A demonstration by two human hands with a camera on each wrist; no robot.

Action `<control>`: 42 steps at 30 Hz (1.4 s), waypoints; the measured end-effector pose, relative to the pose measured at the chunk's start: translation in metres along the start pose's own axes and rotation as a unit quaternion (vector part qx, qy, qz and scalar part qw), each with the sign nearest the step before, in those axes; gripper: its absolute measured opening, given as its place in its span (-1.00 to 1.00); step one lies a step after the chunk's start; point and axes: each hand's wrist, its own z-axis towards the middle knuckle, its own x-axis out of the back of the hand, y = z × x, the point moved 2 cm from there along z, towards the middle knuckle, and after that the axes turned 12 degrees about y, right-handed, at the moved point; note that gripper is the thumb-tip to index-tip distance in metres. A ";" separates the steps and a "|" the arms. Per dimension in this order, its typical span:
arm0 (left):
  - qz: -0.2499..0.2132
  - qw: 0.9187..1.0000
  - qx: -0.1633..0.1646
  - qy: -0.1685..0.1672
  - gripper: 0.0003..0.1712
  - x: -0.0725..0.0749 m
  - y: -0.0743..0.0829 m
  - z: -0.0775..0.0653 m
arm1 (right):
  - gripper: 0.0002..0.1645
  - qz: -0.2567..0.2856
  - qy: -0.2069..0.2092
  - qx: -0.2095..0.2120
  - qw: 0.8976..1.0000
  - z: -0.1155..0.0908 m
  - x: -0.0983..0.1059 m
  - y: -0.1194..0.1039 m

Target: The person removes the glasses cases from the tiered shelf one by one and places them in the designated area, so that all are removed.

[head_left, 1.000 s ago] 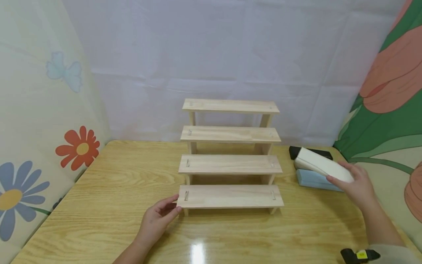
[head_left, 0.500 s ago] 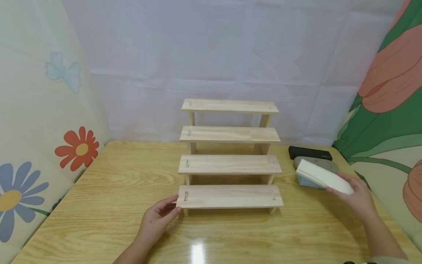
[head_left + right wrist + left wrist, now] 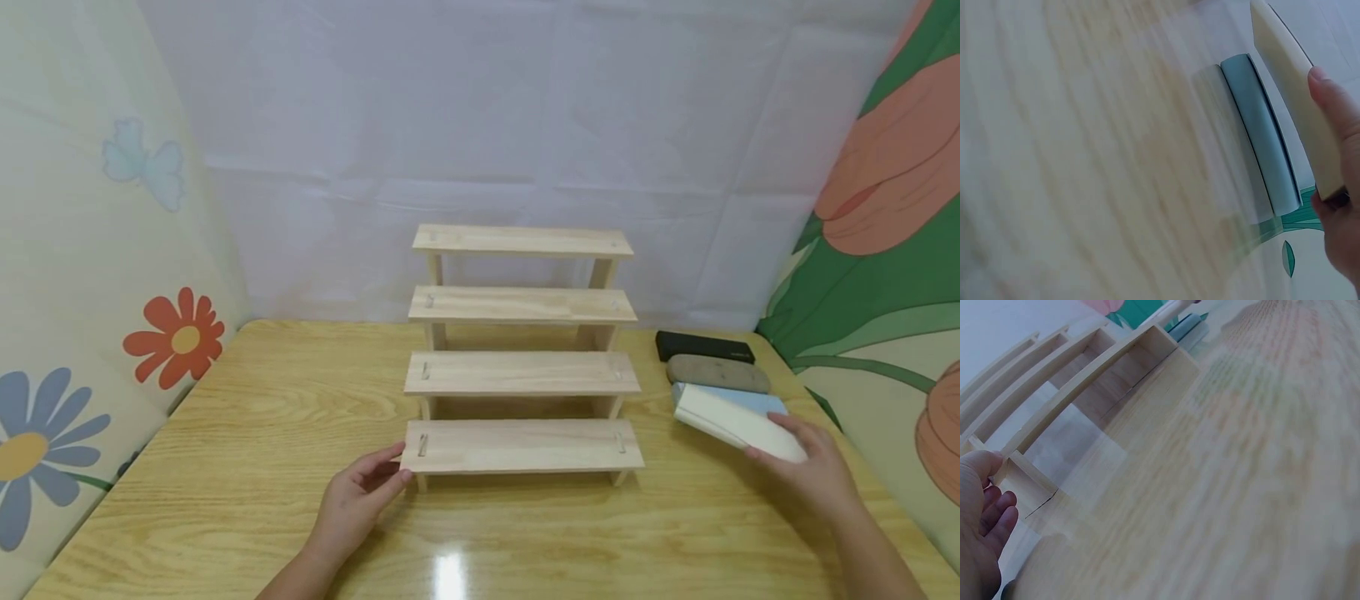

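Note:
A light wooden stepped display stand (image 3: 521, 446) with several tiers stands mid-table. My left hand (image 3: 358, 500) pinches the left end of its lowest shelf; in the left wrist view the thumb (image 3: 984, 464) lies at the shelf's corner, other fingers curled below. On the right, my right hand (image 3: 817, 471) grips the near end of a white glasses case (image 3: 738, 425), holding it tilted above the table. Behind it a light blue glasses case (image 3: 757, 398) lies partly hidden. In the right wrist view the white case (image 3: 1300, 100) is raised higher than the blue case (image 3: 1261, 134).
Behind the blue case lie a grey-brown glasses case (image 3: 716, 373) and a black case (image 3: 705, 347). The wood-grain table (image 3: 247, 467) ends at a white cloth (image 3: 487, 108) at the back. Printed floral cloths (image 3: 67, 250) hang at both sides.
My right hand has brought the white case down and nearer, from over the grey-brown and blue cases to in front of the blue one. The left hand keeps its hold on the stand.

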 end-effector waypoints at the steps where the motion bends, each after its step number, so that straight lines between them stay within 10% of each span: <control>1: 0.000 1.000 0.000 0.000 -0.55 0.000 0.000 0.000 | -0.10 0.000 -0.002 -0.001 1.000 -0.001 0.000 0.001; 42: 0.000 1.000 0.004 -0.001 -0.56 -0.001 -0.001 0.001 | 0.02 -0.029 -0.128 -0.036 0.991 0.000 0.002 0.028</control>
